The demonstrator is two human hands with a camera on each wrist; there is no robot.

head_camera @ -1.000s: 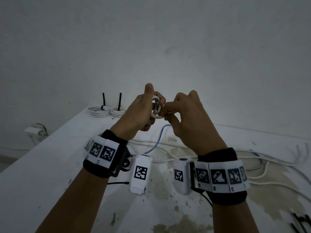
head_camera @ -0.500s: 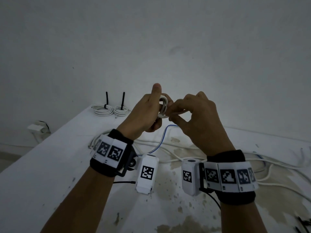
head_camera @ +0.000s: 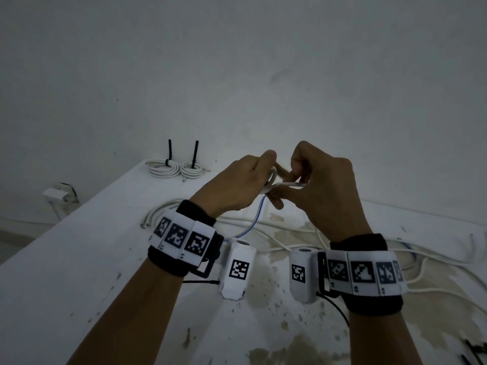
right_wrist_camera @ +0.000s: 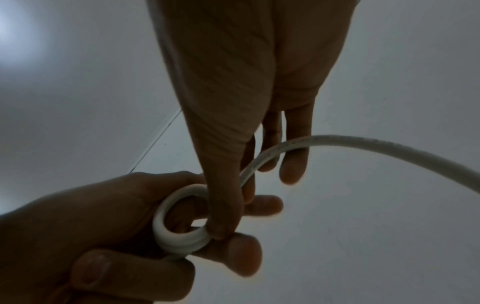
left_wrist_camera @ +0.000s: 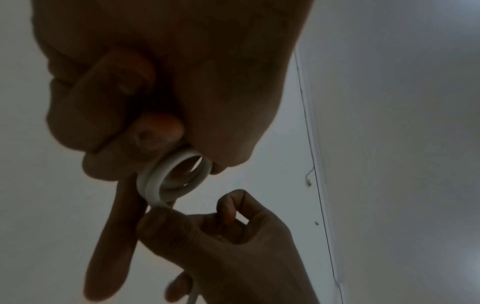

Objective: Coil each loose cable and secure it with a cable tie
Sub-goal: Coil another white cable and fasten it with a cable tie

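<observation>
Two tied coils, upper left of frame: done. Left hand grips a small white coil; right hand pinches its cable. Loose cables remain, right.

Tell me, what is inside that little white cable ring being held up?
Through the small white coil a fingertip of the left hand shows, with the right hand thumb pressing its rim. No cable tie is visible; fingers cover the rest.

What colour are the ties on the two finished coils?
Black ties on both white coils, clearest in the head view.
</observation>
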